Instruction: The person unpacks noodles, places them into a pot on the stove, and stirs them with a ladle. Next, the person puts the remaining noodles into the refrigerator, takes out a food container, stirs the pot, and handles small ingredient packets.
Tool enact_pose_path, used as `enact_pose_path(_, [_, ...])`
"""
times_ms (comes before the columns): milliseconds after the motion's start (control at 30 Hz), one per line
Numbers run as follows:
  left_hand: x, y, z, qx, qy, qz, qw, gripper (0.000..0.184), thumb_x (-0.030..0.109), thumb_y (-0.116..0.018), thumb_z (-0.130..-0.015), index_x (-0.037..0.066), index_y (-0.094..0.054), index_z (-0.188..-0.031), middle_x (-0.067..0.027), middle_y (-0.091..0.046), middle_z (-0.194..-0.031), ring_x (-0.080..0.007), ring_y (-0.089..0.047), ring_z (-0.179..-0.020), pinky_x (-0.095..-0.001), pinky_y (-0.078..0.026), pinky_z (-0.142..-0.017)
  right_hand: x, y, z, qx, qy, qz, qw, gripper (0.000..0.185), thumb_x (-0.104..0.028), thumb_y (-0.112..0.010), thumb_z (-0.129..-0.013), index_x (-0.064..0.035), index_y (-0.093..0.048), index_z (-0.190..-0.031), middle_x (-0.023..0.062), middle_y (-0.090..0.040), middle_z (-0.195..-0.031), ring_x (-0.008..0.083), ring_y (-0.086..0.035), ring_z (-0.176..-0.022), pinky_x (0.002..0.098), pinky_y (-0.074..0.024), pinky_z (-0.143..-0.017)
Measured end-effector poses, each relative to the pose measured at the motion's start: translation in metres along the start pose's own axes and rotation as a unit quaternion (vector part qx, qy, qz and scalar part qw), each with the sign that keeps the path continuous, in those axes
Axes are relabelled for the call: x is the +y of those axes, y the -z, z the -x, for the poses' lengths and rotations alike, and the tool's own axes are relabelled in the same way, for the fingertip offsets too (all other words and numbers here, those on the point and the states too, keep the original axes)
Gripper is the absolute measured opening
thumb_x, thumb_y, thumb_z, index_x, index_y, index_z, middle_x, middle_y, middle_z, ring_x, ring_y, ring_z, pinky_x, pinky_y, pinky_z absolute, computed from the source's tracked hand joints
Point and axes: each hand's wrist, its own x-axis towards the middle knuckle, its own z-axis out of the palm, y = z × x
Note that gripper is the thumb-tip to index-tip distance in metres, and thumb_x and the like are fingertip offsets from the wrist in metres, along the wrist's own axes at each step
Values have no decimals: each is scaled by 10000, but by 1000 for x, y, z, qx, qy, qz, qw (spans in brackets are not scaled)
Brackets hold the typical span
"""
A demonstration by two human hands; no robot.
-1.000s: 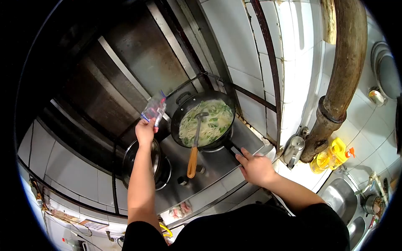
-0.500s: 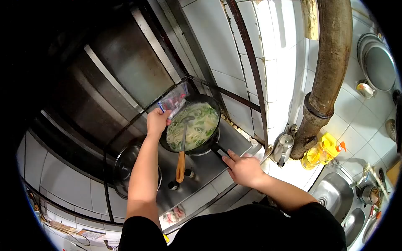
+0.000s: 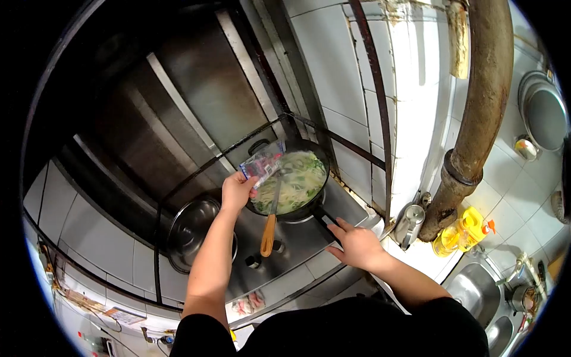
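Observation:
My left hand (image 3: 238,191) pinches a clear plastic packet (image 3: 262,164) with red and blue print, held over the far left rim of a dark pan (image 3: 322,156). Noodles and chopped greens (image 3: 302,181) sit in pale broth in the pan. A metal utensil with a wooden handle (image 3: 269,234) leans on the near rim, its head partly in the food. Loosely around the end of the pan handle (image 3: 324,219) is my right hand (image 3: 359,247), thumb spread to the near side. What is inside the packet is hard to make out.
A dark, shiny round pan or lid (image 3: 189,232) lies on the left of the stove (image 3: 303,244). Metal rails (image 3: 339,140) frame the stove. To the right stand a metal jug (image 3: 410,223), a yellow oil bottle (image 3: 455,238), a thick pipe (image 3: 485,89) and a sink (image 3: 476,288).
The camera view has shifted, so the stove and pan appear farther right. My left hand still holds the packet over the pan's rim. My right thumb has spread away from the pan handle.

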Motion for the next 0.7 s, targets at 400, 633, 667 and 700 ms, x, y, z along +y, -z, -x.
enact_pose_path(400, [-25, -5, 28, 7, 65, 454, 889, 111, 148, -673, -891, 72, -593, -901, -18, -625, -836, -114, -590, -701, -244, -513, -644, -25, 28, -30, 134, 48, -63, 988, 512, -310, -715, -792, -25, -586, -1197, 199, -598, -1219, 356, -647, -978, 397, -543, -815])
enact_pose_path(633, [-21, 18, 107, -12, 29, 693, 721, 71, 141, -601, -933, 78, -585, -962, -12, -638, -876, -124, -615, -753, -245, -522, -669, -91, 47, -71, 158, 132, -232, 951, 337, -114, -685, -822, -29, -620, -1141, 141, -662, -1071, 246, -683, -807, 308, -546, -667])
enact_pose_path(667, [-23, 26, 125, -20, 11, 712, 702, 70, 145, -591, -939, 80, -585, -964, -10, -638, -886, -124, -616, -765, -250, -524, -680, -107, 45, -77, 143, 145, -274, 940, 328, -91, -669, -834, -24, -617, -1151, 128, -659, -1068, 207, -664, -801, 284, -532, -656])
enact_pose_path(700, [-35, 32, 140, -42, -19, 723, 689, 91, 160, -574, -946, 86, -589, -997, -12, -646, -942, -124, -619, -796, -263, -528, -715, -123, 43, -84, 124, 156, -316, 928, 321, -69, -653, -846, -20, -614, -1162, 116, -655, -1065, 168, -645, -794, 261, -518, -646])
